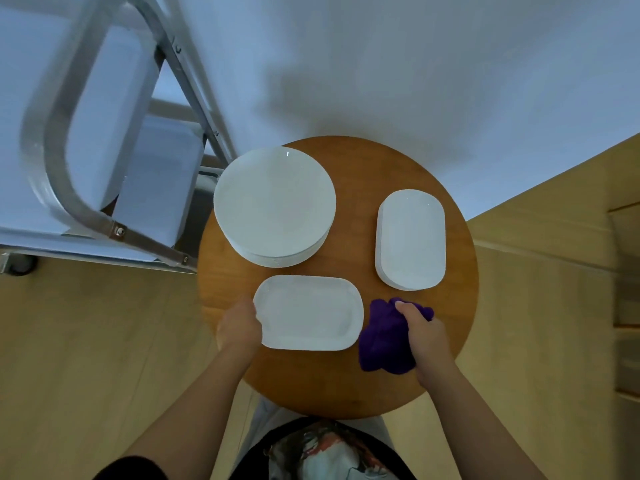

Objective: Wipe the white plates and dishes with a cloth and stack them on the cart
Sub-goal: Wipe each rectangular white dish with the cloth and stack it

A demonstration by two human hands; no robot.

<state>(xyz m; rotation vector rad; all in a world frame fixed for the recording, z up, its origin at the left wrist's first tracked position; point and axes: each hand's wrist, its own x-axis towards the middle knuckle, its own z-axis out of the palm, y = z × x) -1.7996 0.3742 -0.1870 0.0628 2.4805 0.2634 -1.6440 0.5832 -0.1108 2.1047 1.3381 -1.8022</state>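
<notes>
A white oblong dish (pixel 308 311) lies near the front of a round wooden table (pixel 349 386). My left hand (pixel 239 323) grips its left end. My right hand (pixel 424 329) holds a bunched purple cloth (pixel 384 337) that rests on the table just right of the dish. A stack of round white plates (pixel 273 206) sits at the back left of the table. A small stack of oblong white dishes (pixel 410 239) stands at the right. The metal cart (pixel 69 188) is to the left, with white dishes (pixel 156 181) on its shelf.
The cart's grey tubular handle (pixel 52 133) arches over its top, and one caster (pixel 20 266) shows at its lower left. Wooden flooring (pixel 86 358) surrounds the table. A white wall (pixel 415 64) lies beyond it.
</notes>
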